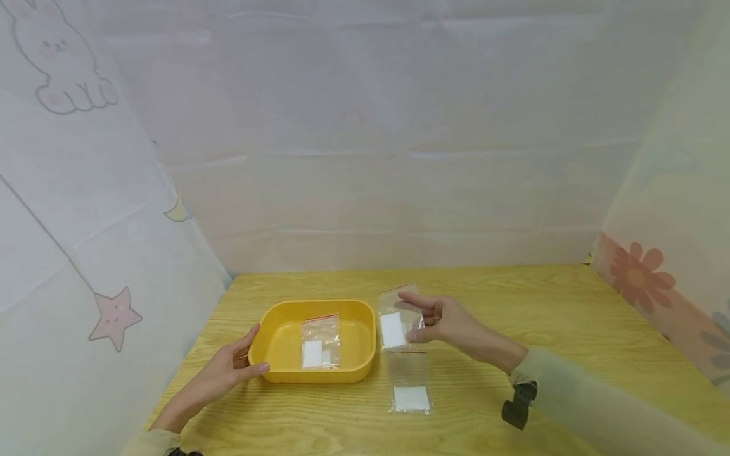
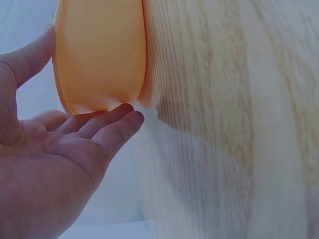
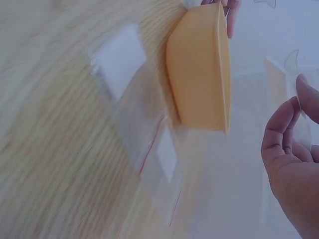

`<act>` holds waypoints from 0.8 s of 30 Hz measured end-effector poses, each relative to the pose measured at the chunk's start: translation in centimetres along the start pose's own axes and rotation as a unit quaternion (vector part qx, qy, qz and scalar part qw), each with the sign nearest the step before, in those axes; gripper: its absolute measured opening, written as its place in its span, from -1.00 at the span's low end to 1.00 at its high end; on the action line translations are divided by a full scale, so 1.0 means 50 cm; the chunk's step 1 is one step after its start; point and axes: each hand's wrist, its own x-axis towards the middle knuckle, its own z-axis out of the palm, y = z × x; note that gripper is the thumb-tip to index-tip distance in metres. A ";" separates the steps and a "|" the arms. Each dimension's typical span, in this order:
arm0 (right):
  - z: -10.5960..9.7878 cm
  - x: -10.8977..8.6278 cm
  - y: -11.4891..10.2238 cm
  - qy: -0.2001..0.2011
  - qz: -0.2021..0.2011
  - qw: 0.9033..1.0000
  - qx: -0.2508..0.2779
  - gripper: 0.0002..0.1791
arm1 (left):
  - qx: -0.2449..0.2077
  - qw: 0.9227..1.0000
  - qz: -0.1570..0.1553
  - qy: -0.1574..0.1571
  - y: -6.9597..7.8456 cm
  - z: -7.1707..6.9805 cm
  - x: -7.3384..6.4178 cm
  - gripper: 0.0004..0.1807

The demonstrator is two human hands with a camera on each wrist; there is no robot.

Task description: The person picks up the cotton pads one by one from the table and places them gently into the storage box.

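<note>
A yellow plastic basin stands on the wooden table, and my left hand holds its left end. The thumb is at the front rim; in the left wrist view the fingers lie against its outer end. Inside the basin lies a clear zip bag with a white piece in it. My right hand pinches another clear zip bag, with a white rectangular piece inside, beside the basin's right end. In the right wrist view this raised bag shows left of the thumb.
A zip bag with a white piece lies on the table right of the basin. The right wrist view shows one more bag beyond it, largely hidden in the head view. Printed white sheets wall the table in.
</note>
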 end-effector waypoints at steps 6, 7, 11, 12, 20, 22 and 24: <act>0.059 0.069 -0.004 -0.027 -0.015 0.999 0.029 -0.09 | -0.005 1.000 -0.007 -0.003 -0.001 0.002 0.001 0.04; 0.069 0.080 -0.005 -0.029 -0.013 0.999 0.033 -0.09 | -0.006 1.000 -0.007 -0.004 -0.001 0.002 0.002 0.04; 0.106 0.122 -0.003 -0.039 -0.011 0.998 0.051 -0.10 | -0.013 1.000 -0.001 -0.004 -0.002 0.002 0.003 0.05; 0.115 0.131 -0.002 -0.043 -0.008 0.997 0.057 -0.09 | -0.014 1.000 0.003 -0.006 -0.003 0.002 0.003 0.05; 0.185 0.194 0.013 -0.039 0.025 0.995 0.094 -0.08 | -0.029 0.999 0.015 -0.011 -0.005 -0.001 0.001 0.04; 0.199 0.205 0.019 -0.035 0.033 0.994 0.094 -0.09 | -0.028 0.999 0.014 -0.010 -0.004 -0.002 0.001 0.04; 0.211 0.215 0.023 -0.034 0.040 0.994 0.093 -0.10 | -0.026 1.000 0.013 -0.010 -0.005 -0.002 0.002 0.04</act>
